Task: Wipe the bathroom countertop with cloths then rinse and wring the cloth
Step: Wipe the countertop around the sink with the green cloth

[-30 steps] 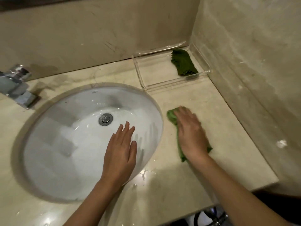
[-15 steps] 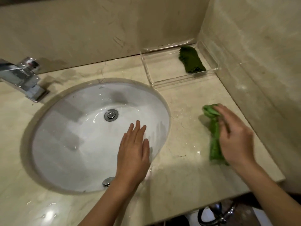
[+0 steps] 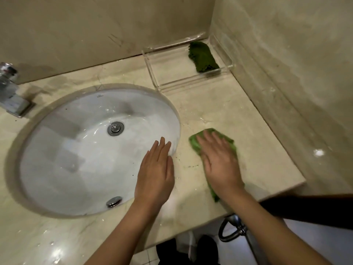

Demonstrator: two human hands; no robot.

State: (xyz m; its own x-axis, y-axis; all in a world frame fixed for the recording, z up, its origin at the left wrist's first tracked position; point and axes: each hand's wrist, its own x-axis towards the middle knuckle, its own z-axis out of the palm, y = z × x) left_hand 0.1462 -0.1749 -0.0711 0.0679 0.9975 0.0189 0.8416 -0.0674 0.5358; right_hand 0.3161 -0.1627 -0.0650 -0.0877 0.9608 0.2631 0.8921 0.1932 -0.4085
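1. My right hand lies flat on the light green cloth. Its fingers are straight and slightly spread, pressing the cloth down rather than curling round it.
2. The cloth is soft and rumpled and sits on the worktop, just right of the sink. A folded edge shows past my fingertips, and a narrow strip trails back beside my wrist toward the worktop's front edge.
3. My left hand is also flat, with straight fingers close together, and it holds nothing. The palm is over the sink's right rim and the fingertips reach over the bowl.
4. The sink is an oval bowl of smooth white glaze set under the stone. A round chrome drain plug sits in its middle and a small chrome cap on its near wall.
5. The worktop is pale beige veined stone, glossy and streaked with wet. A few dark specks lie between the sink and the cloth.
6. Behind the sink to the right, in the corner of the walls, stands a clear rectangular tray with low walls. A dark green cloth with a nubbly surface and a jagged edge lies at the tray's right end.
7. Left of the sink is a boxy chrome tap, partly cut off by the frame.
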